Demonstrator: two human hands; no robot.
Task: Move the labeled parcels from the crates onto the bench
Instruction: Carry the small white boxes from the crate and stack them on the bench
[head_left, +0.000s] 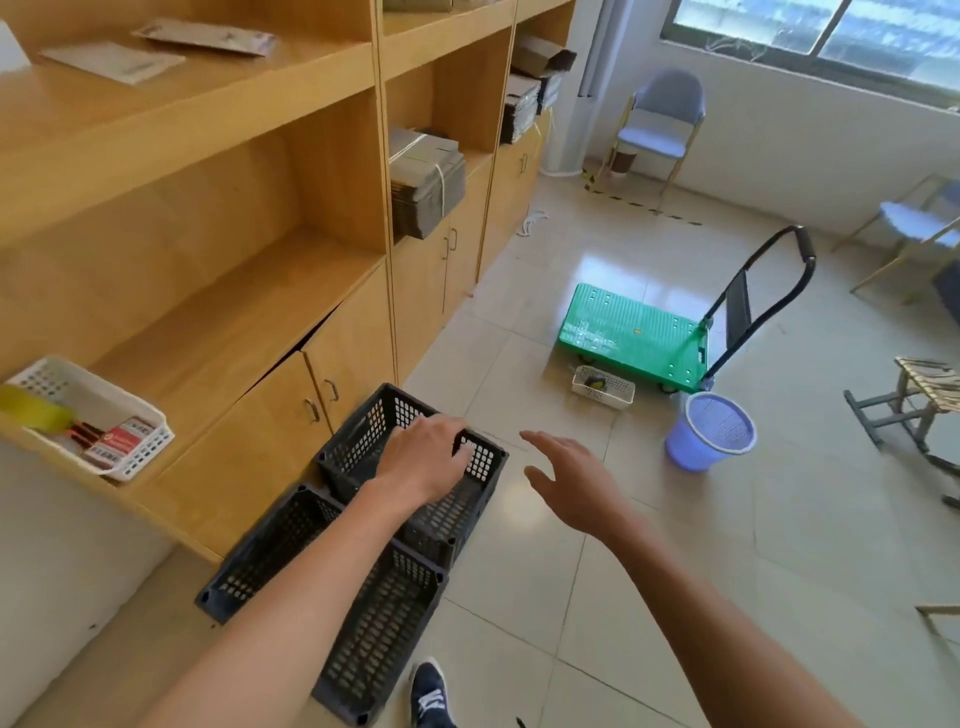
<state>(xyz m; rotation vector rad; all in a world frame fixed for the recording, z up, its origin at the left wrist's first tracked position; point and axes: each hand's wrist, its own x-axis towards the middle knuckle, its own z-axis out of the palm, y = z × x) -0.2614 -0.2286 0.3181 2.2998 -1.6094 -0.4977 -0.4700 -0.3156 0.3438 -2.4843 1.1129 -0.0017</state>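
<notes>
Two black crates sit on the floor below our hands, and we see no labeled parcel in either. Our left hand (423, 457) hangs over the far crate (410, 473), fingers curling down at its far rim; we cannot tell whether they grip it. The near crate (332, 597) lies under the left forearm, its long axis running away from us. Our right hand (569, 488) is spread and holds nothing, hovering over bare floor just right of the far crate. We judge the left hand nearer. The worktop (223, 332) lies up and to the left of both hands.
</notes>
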